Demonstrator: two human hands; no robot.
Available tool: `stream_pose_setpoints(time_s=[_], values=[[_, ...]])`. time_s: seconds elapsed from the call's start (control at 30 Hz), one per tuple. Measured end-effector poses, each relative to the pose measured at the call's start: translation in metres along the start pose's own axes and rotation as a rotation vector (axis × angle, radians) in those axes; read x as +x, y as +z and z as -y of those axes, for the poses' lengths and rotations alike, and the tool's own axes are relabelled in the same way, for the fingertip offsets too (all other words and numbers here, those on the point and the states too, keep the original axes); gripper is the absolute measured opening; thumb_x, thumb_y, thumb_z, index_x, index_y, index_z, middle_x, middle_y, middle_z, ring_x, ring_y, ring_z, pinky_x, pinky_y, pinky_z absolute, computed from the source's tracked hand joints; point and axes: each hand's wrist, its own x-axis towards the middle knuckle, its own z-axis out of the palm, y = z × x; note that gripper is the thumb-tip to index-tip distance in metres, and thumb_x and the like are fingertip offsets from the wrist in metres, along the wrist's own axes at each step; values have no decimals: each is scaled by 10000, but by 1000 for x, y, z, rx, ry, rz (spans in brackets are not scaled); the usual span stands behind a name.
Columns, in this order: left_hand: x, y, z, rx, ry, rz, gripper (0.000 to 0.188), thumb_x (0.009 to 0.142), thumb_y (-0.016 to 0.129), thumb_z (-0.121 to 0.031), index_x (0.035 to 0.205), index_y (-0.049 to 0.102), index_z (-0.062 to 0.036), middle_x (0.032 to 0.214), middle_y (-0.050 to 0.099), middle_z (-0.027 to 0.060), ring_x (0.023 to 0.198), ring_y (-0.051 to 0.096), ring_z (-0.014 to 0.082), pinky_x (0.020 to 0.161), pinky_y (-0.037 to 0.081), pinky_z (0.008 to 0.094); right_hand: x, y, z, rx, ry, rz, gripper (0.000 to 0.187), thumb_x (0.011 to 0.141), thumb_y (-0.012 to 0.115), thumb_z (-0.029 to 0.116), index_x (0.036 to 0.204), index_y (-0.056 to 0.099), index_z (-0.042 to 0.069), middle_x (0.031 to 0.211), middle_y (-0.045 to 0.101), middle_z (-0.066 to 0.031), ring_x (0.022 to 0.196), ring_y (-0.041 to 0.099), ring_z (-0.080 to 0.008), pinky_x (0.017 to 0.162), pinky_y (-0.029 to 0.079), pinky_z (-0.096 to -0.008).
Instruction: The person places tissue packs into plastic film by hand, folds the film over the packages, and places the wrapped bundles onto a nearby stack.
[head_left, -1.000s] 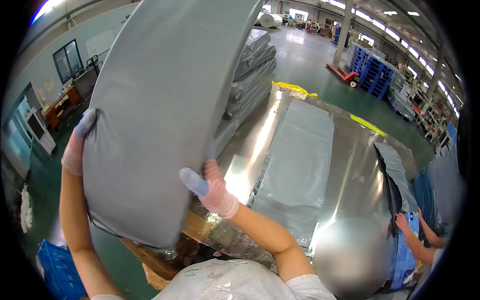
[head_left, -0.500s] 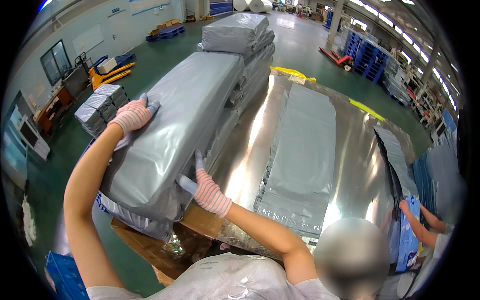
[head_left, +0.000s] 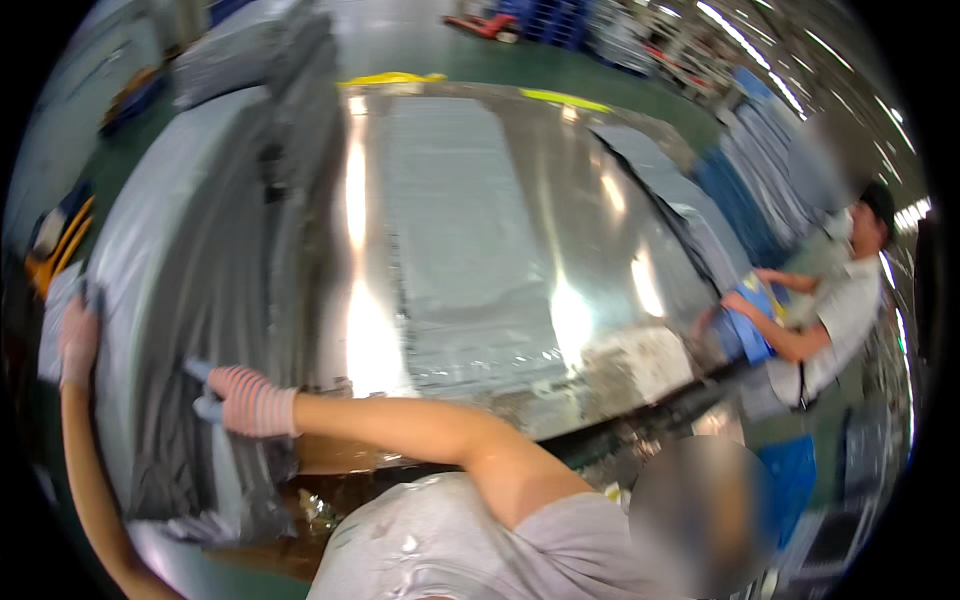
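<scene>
Along the left edge of the metal table [head_left: 590, 250] lies a long gray package [head_left: 190, 260], its contents hidden; flat gray plastic [head_left: 460, 220] lies down the table's middle, and by the near right corner a co-worker [head_left: 850, 310] holds a blue bag [head_left: 752, 336], contents unseen. The striped-gloved right hand [head_left: 248, 400] is at the package's right side, thumb and fingers apart; the left hand [head_left: 79, 342] is at its left side, too blurred to tell how its fingers stand.
</scene>
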Motion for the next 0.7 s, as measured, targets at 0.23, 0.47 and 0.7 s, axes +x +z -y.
stream_pose_setpoints(time_s=[0.23, 0.47, 0.7], values=[[-18, 3, -10, -127, 436, -231, 378, 949, 465, -242, 1253, 512, -23, 1206, 566, 142, 1135, 520, 268, 966, 392, 332, -102, -32, -64, -279, 210, 80, 464, 893, 431, 282, 1334, 429, 138, 1084, 601, -194, 991, 579, -345, 898, 443, -403], [-51, -12, -46, -135, 639, -119, 319, 939, 481, -164, 1211, 548, -11, 1181, 586, 145, 1121, 540, 252, 950, 401, 331, -337, -99, -210, -475, 836, -807, 347, 869, 508, 255, 1154, 563, 65, 1093, 589, -197, 1006, 557, -363, 888, 442, -395], [-82, -66, -146, -531, 697, -54, 237, 922, 455, -148, 1061, 601, -22, 1023, 628, 91, 970, 589, 204, 887, 441, 311, -479, -158, -187, -912, 1245, -1180, 411, 798, 551, 298, 1146, 552, 77, 1150, 550, -174, 1075, 514, -325, 906, 400, -432]])
